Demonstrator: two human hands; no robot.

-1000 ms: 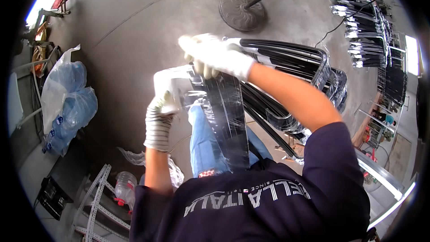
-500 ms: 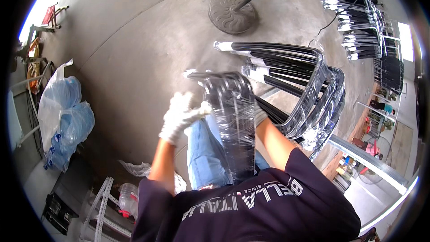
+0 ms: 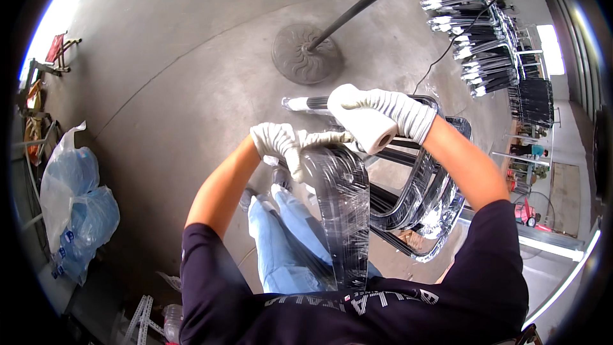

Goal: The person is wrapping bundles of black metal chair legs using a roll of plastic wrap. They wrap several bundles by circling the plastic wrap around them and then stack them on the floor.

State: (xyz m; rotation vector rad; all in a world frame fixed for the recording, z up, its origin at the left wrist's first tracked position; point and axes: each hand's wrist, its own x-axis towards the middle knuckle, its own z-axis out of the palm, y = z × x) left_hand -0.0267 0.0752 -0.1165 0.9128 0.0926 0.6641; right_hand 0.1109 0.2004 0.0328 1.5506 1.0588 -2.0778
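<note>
A bundle of bent black metal tubes [image 3: 346, 217], wrapped in clear stretch film, stands upright against my legs. My left hand [image 3: 278, 143], in a white striped glove, grips the bundle's upper left end, its thumb pointing down and its fingers reaching right. Just beyond the bundle's top, my gloved right hand [image 3: 397, 114] is closed around a white roll of stretch film [image 3: 369, 130], whose hollow core faces me. The roll is tilted, and its near end is close to my left fingertips. Part of the tubes' far ends is hidden behind my hands.
More film-wrapped black tube frames [image 3: 440, 185] lean at the right. A round dark base [image 3: 300, 57] with a slanting pole stands ahead. Stacked wrapped frames [image 3: 485, 57] fill the far right. Blue-filled plastic bags [image 3: 83, 198] sit at the left, near a white slotted metal frame [image 3: 142, 319].
My right hand has come up from behind the bundle's right side to above its top, showing the film roll. My left hand has moved right onto the bundle's upper end.
</note>
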